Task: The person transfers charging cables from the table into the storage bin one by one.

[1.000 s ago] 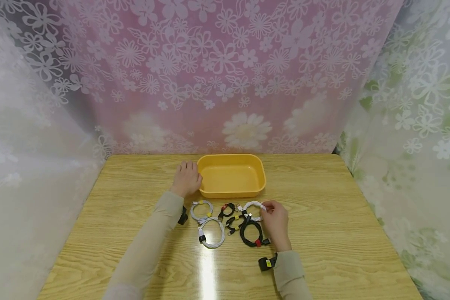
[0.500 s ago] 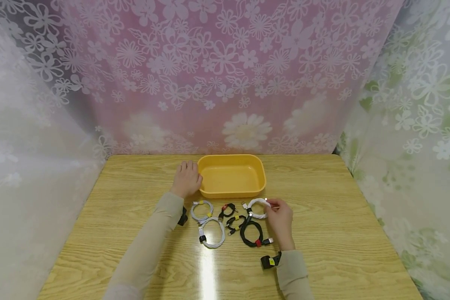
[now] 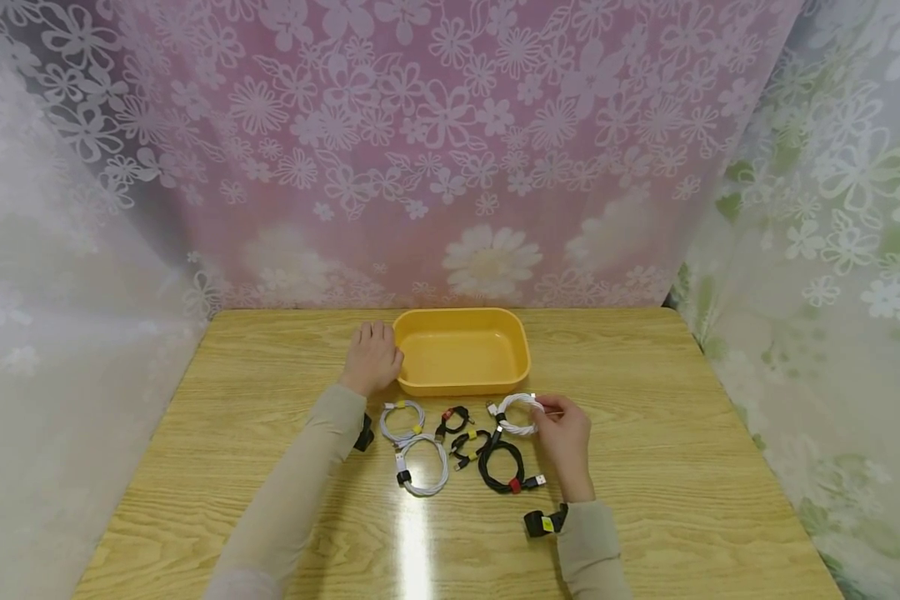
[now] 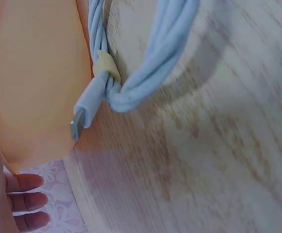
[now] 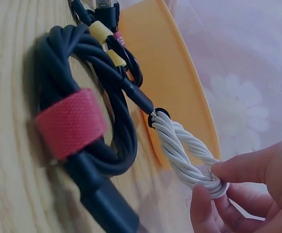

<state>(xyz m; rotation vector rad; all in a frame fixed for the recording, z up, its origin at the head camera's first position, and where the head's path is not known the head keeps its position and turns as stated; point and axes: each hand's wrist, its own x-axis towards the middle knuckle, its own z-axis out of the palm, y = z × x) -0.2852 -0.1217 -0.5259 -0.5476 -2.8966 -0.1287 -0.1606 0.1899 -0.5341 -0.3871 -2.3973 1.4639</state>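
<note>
My left hand (image 3: 371,358) grips the left rim of a yellow plastic tub (image 3: 461,389); in the left wrist view three fingertips (image 4: 26,182) show by the tub's wall. My right hand (image 3: 566,429) pinches a coiled white charging cable (image 3: 522,430) between thumb and fingers, just in front of the tub's right corner. Its coil, bound by a black strap (image 5: 159,118), tilts up on the held side in the right wrist view. Next to it lies a thick black USB cable coil (image 3: 482,475) with a red strap (image 5: 72,124).
Left of the middle lie a pale cable coil with yellow straps (image 3: 383,425) and a white USB cable coil (image 3: 445,475). Two small black cables, one with a red strap (image 3: 447,414), one with yellow straps (image 3: 472,435), lie between. A floral curtain (image 3: 487,167) hangs behind the wooden table (image 3: 645,467).
My right hand has shifted right and slightly away from me with the white cable, drawing it off the black USB cable's plug end. The left hand stays at the tub.
</note>
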